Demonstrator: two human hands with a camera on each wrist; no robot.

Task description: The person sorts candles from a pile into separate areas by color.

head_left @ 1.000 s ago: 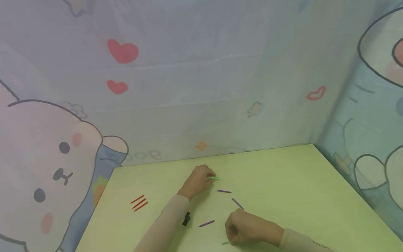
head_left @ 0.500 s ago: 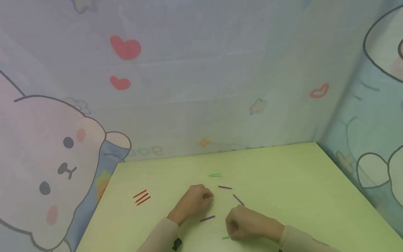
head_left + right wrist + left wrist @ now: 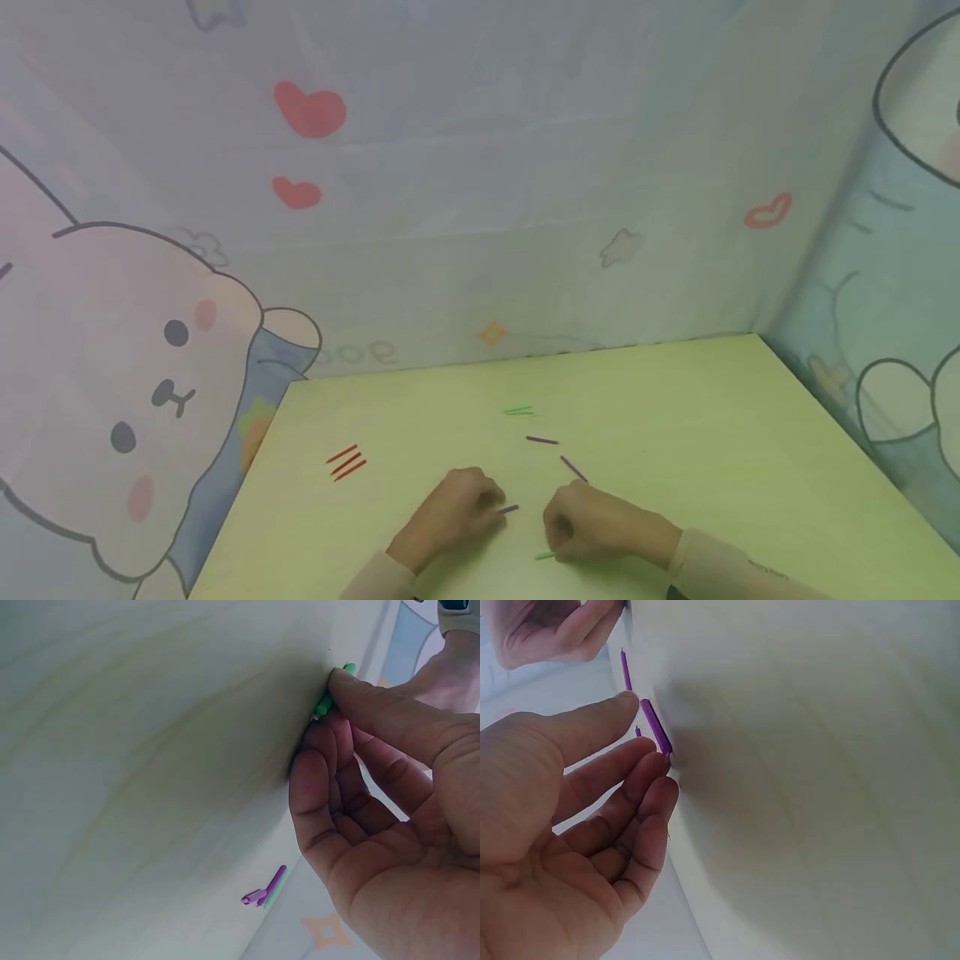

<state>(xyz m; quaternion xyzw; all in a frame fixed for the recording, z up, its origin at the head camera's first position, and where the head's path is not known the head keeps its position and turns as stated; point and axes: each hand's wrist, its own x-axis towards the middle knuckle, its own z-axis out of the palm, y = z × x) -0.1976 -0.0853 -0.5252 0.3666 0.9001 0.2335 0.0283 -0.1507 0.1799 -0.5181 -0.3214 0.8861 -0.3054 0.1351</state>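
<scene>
In the head view, my left hand is at the near purple stick. The left wrist view shows this hand with thumb and fingertips apart, fingers bent, beside the purple stick; whether a fingertip touches it, I cannot tell. My right hand rests low over the table, a green stick poking out from its fingers. Thumb and fingers of that hand pinch the green stick in the right wrist view.
Two green sticks lie at the back middle of the table. Two more purple sticks, one flat and one slanted, lie beyond my right hand. Three red sticks are side by side on the left. A printed cloth stands behind.
My left hand has let go of the two green sticks at the back and moved nearer, down to the near purple stick. The right hand keeps its hold on its green stick.
</scene>
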